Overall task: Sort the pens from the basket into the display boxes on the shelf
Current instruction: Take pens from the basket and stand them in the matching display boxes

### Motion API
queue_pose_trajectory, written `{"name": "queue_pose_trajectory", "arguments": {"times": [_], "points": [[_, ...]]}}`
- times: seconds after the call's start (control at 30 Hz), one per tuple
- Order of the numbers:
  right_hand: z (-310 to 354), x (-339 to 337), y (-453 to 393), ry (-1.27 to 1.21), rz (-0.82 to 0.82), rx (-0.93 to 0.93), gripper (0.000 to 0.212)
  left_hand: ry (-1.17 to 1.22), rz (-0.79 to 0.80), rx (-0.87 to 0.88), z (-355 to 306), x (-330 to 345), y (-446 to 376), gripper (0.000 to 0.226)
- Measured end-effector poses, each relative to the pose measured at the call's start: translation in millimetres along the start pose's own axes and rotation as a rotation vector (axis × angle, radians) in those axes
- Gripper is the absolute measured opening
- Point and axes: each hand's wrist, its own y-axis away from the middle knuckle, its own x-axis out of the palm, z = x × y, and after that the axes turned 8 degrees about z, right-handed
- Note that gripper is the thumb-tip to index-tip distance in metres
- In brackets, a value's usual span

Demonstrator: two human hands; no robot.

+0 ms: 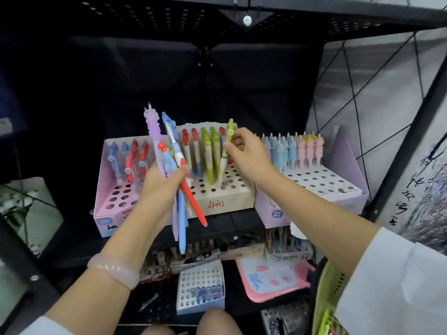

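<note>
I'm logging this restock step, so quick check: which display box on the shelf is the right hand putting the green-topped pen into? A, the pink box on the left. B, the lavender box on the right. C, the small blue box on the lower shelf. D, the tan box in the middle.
D: the right hand pinches the green-topped pen with its lower end at the holes of the tan box in the middle.

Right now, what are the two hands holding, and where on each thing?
The left hand grips a bunch of pens around their middles. The right hand pinches one green pen by its upper barrel, tip down in the middle display box.
</note>
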Motion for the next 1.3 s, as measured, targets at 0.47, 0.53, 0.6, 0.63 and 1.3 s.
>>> {"name": "queue_pose_trajectory", "arguments": {"times": [0.47,0.53,0.6,0.63,1.3], "points": [[44,36,11,-0.074,0.126,-0.073,0.013,-0.019,-0.064,0.101,-6,-36,12,0.005],[53,52,8,-0.053,0.127,-0.102,0.014,-0.047,-0.105,0.119,-11,-53,15,0.007],[59,64,0,0.044,0.097,-0.140,0.017,-0.041,-0.122,0.115,-13,-70,19,0.007],[61,70,-5,0.110,0.078,-0.153,0.018,-0.038,-0.129,0.111,-14,-79,21,0.008],[52,124,-60,0.674,0.068,0.015,0.021,0.039,-0.174,0.009,-8,-125,28,0.006]]}}
